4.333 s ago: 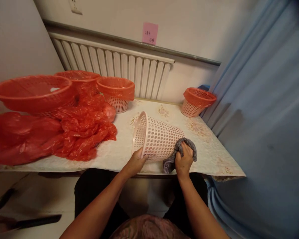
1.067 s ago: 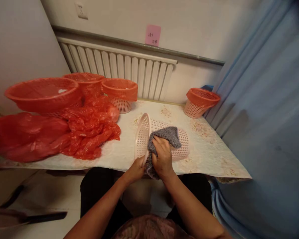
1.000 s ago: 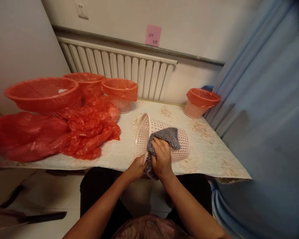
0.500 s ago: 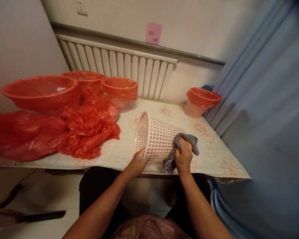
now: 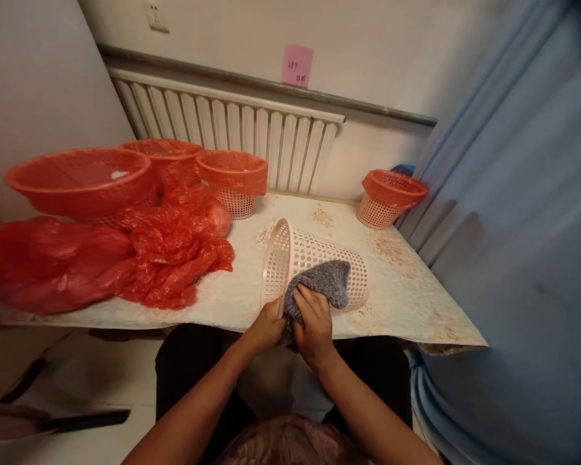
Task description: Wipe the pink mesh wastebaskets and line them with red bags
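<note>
A pale pink perforated plastic basket (image 5: 319, 261) lies on its side near the table's front edge, its open rim facing left. My left hand (image 5: 266, 326) is closed on the lower part of that rim. A grey cloth (image 5: 322, 284) is pressed against the basket's near side under my right hand (image 5: 312, 323), whose fingers are closed on it.
Crumpled red plastic bags (image 5: 126, 258) cover the table's left half. Several baskets lined with red bags stand behind: a wide one (image 5: 80, 184), two near the radiator (image 5: 232, 181), one at the far right (image 5: 390, 197). A blue curtain (image 5: 513, 226) hangs right of the table (image 5: 407, 290).
My right hand has slid the grey cloth from the basket's bottom end on the right back to its side near the rim. The basket has rolled slightly; my left hand stays on the rim.
</note>
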The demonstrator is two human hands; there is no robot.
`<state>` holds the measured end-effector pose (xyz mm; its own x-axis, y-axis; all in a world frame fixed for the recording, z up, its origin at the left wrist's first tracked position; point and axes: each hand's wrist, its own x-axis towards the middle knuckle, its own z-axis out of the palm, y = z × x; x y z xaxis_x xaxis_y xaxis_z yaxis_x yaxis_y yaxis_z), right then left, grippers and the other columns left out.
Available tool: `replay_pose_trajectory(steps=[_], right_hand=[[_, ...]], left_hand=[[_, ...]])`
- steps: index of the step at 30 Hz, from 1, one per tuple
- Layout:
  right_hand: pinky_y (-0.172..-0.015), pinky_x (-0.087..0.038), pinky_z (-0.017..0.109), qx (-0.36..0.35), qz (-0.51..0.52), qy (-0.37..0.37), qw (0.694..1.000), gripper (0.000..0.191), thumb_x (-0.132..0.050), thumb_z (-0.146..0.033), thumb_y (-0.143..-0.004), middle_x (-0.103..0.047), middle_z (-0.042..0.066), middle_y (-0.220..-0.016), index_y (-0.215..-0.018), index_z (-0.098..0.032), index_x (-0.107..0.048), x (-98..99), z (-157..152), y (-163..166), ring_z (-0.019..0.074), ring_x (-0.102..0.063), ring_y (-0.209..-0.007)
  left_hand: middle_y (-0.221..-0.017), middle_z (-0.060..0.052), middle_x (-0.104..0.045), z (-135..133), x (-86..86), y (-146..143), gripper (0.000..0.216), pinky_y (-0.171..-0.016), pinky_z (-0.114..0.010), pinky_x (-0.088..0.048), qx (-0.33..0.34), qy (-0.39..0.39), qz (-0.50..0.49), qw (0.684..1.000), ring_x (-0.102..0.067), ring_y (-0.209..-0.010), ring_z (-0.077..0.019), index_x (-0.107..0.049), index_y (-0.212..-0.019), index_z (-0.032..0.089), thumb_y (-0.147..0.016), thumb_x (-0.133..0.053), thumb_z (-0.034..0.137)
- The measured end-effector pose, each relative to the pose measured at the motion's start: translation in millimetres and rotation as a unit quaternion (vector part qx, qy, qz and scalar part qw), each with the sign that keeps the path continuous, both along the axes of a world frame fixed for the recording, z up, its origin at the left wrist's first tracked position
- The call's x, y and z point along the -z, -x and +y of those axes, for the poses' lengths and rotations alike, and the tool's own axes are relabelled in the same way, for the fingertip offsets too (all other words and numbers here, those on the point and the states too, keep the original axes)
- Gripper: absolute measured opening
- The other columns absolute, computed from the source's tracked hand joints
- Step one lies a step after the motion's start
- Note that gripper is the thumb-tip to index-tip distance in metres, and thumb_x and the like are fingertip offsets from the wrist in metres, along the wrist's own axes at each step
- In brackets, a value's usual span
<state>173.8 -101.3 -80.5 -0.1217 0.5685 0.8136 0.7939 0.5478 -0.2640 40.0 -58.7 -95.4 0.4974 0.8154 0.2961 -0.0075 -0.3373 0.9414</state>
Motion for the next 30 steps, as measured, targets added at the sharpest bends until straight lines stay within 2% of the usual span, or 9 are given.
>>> replay_pose_trajectory(steps=[5,8,14,19,23,27,30], right_hand=[[-0.097,-0.041,0.051,0.0,0.01,-0.002,1.0,0.058,-0.043,-0.003,-0.072,-0.055,0.011,-0.127,-0.128,-0.017,-0.05,-31.4,17.8,-1.0,0.0267,-0.047,-0.117],[-0.098,-0.04,0.051,0.008,0.01,0.003,1.0,0.059,-0.043,-0.003,-0.071,-0.055,0.01,-0.127,-0.128,-0.018,-0.051,-36.9,19.2,-4.8,0.0267,-0.046,-0.118],[-0.096,-0.042,0.049,0.005,-0.009,0.007,1.0,0.059,-0.044,-0.004,-0.073,-0.054,0.012,-0.128,-0.131,-0.017,-0.049,-21.5,3.7,-1.1,0.0262,-0.047,-0.117],[-0.098,-0.041,0.049,0.021,-0.008,0.025,0.999,0.058,-0.044,-0.005,-0.073,-0.056,0.01,-0.127,-0.129,-0.018,-0.051,-22.2,14.4,-21.0,0.0252,-0.048,-0.117],[-0.101,-0.04,0.048,0.105,0.043,0.005,0.993,0.05,-0.043,-0.008,-0.075,-0.06,0.01,-0.123,-0.123,-0.016,-0.056,-14.2,33.3,-67.4,0.0242,-0.049,-0.117],[-0.098,-0.042,0.049,0.238,0.102,-0.009,0.966,0.043,-0.043,-0.012,-0.076,-0.064,0.013,-0.115,-0.114,-0.011,-0.062,14.8,35.5,-118.1,0.0258,-0.053,-0.111],[-0.096,-0.043,0.05,0.292,0.124,-0.005,0.948,0.041,-0.044,-0.014,-0.076,-0.064,0.016,-0.111,-0.113,-0.008,-0.062,35.5,23.8,-127.9,0.0275,-0.054,-0.108]], left_hand=[[-0.094,-0.006,-0.069,-10.1,14.3,4.2,0.027,-0.089,-0.037,-0.047,0.016,0.014,0.02,1.0,-0.061,-0.087,-0.0212,-0.061,-0.104,0.013,-0.086,-0.047,0.028],[-0.093,-0.005,-0.068,-11.8,9.4,4.0,0.026,-0.088,-0.035,-0.048,0.027,0.023,0.032,0.999,-0.06,-0.087,-0.0205,-0.061,-0.104,0.013,-0.084,-0.05,0.026],[-0.114,-0.007,-0.064,-6.3,-18.5,-4.7,0.044,-0.102,-0.036,-0.04,-0.035,0.016,-0.02,0.999,-0.056,-0.108,-0.0206,-0.054,-0.12,0.014,-0.077,-0.047,0.013],[-0.118,-0.008,-0.064,-10.0,-19.6,-5.1,0.04,-0.102,-0.037,-0.041,-0.032,0.032,0.001,0.999,-0.057,-0.111,-0.0216,-0.052,-0.124,0.013,-0.085,-0.046,0.02],[-0.12,-0.009,-0.063,-12.6,-12.2,-3.2,0.036,-0.102,-0.036,-0.041,-0.035,0.014,0.018,0.999,-0.056,-0.114,-0.0224,-0.056,-0.12,0.014,-0.087,-0.047,0.025],[-0.121,-0.008,-0.064,-10.7,-7.3,-4.8,0.038,-0.101,-0.037,-0.042,-0.037,0.003,0.024,0.999,-0.058,-0.112,-0.0222,-0.055,-0.122,0.013,-0.087,-0.047,0.025],[-0.12,-0.008,-0.064,-8.5,-6.3,-5.8,0.039,-0.102,-0.037,-0.041,-0.041,0.006,0.028,0.999,-0.058,-0.111,-0.0221,-0.055,-0.122,0.013,-0.086,-0.047,0.024]])
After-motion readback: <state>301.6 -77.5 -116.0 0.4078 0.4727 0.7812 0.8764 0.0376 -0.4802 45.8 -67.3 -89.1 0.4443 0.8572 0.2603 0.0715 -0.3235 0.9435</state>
